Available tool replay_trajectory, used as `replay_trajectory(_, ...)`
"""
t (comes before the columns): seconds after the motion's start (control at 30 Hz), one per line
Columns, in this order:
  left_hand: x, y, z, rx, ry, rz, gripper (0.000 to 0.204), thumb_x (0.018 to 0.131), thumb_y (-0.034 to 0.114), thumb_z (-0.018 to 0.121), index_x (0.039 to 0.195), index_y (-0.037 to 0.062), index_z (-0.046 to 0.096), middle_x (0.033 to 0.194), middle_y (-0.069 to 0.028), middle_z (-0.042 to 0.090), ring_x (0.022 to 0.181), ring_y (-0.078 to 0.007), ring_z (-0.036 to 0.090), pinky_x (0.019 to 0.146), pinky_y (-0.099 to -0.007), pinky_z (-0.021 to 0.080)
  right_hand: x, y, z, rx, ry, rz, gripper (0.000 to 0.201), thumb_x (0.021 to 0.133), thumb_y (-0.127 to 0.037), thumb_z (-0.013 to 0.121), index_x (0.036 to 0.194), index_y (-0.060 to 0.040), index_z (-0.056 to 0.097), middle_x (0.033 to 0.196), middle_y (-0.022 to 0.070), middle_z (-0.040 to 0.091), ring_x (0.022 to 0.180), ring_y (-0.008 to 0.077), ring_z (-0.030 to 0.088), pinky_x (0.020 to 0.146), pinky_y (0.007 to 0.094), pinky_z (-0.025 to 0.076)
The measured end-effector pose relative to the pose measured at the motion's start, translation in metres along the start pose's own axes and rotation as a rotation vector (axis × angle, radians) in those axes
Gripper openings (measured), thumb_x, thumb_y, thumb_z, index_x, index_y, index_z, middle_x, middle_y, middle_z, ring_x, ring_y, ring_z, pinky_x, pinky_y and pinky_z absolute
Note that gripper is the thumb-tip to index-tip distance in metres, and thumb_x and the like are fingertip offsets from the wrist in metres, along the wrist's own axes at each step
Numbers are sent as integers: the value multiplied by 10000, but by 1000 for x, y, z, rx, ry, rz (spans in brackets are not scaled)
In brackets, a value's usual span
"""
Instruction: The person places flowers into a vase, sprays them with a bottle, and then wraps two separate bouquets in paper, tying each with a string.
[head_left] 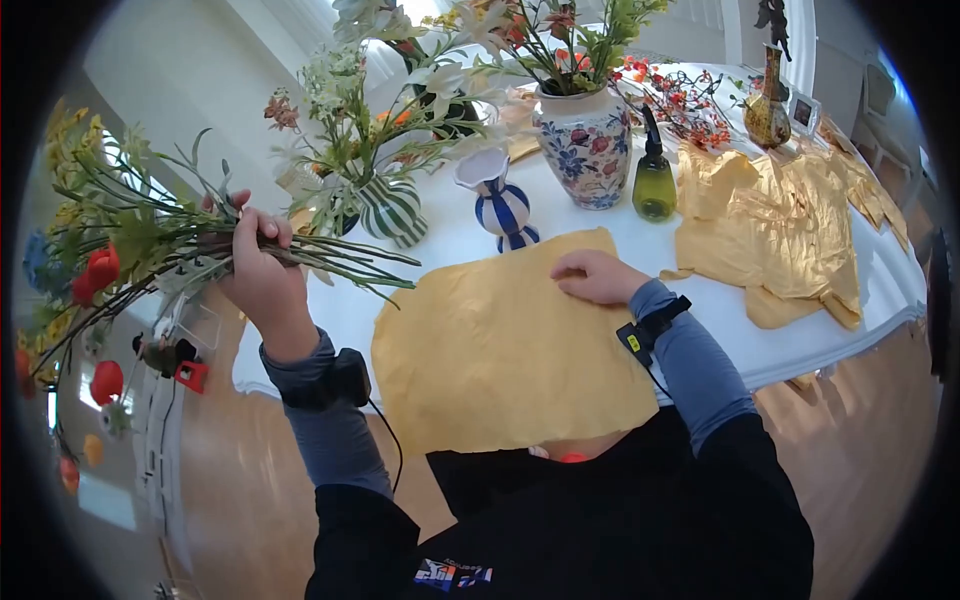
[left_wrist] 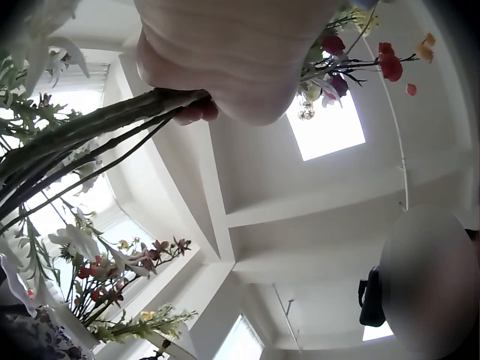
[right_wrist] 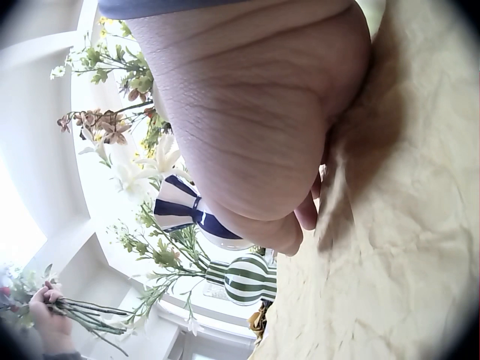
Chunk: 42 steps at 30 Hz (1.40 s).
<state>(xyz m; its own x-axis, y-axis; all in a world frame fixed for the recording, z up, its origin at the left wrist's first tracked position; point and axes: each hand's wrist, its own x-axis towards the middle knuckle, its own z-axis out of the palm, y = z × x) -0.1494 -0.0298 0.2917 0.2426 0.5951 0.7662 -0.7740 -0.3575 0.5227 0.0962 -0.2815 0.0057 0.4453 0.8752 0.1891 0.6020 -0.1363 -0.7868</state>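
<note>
My left hand [head_left: 262, 265] is raised at the left and grips a bunch of flowers by its green stems [head_left: 345, 252]. Red, yellow and blue blooms [head_left: 103, 268] fan out to the left, some hanging low. In the left wrist view the stems [left_wrist: 75, 142] come out from under the palm [left_wrist: 225, 56]. A sheet of yellow-gold wrapping paper [head_left: 510, 350] lies over the table's front part, its near edge past the table edge. My right hand [head_left: 600, 277] rests on its upper right part, fingers relaxed. In the right wrist view, fingertips touch the creased paper [right_wrist: 397, 225].
Behind the paper stand a blue-striped vase [head_left: 505, 210], a green-striped vase [head_left: 392, 212] with flowers, a floral vase [head_left: 585, 150] and a green spray bottle [head_left: 655, 185]. Crumpled gold paper [head_left: 775, 225] lies at the right on the white table [head_left: 715, 310]. A brown vase [head_left: 768, 115] stands behind.
</note>
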Motion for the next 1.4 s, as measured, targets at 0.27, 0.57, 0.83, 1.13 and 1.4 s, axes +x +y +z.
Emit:
replay_trajectory(0.27,-44,1,-76,77,55,-161,536,958,-100,490,1461,74,430,1160,-104,597,689,-113,505,546,-285,432,3,3,3,103,1,7,314,933,-197,691,1199,-31,713,1137,132,734,1082,241,689,969,339,527)
replay_trajectory(0.57,-142,33,-128,111,243,-200,496,967,-91,455,1441,56,457,1163,-73,585,699,-79,464,528,-243,419,3,-5,4,56,-23,-8,285,926,-177,702,1171,-31,717,1220,111,703,1128,236,659,1000,342,514)
replay_trajectory(0.83,-184,30,-162,41,452,-503,477,970,-64,488,1427,70,470,1148,-65,601,724,-87,486,528,-261,436,27,-17,10,-55,-196,-58,329,917,-185,722,1223,-65,701,1452,127,576,1353,269,536,1118,353,450)
replay_trajectory(1.13,-196,-25,-163,-21,351,-860,203,958,10,561,1146,-37,624,747,-56,569,598,-146,535,522,-294,468,60,-40,15,-213,-380,-133,382,909,-156,715,1280,-80,671,1517,137,536,1458,314,443,1192,389,384)
replay_trajectory(1.4,-192,-83,-176,0,186,-1124,165,957,47,591,1075,-45,658,720,-46,588,592,-167,579,554,-302,507,60,-49,23,-343,-381,-168,390,917,-129,698,1301,-75,661,1527,152,520,1460,331,436,1202,401,377)
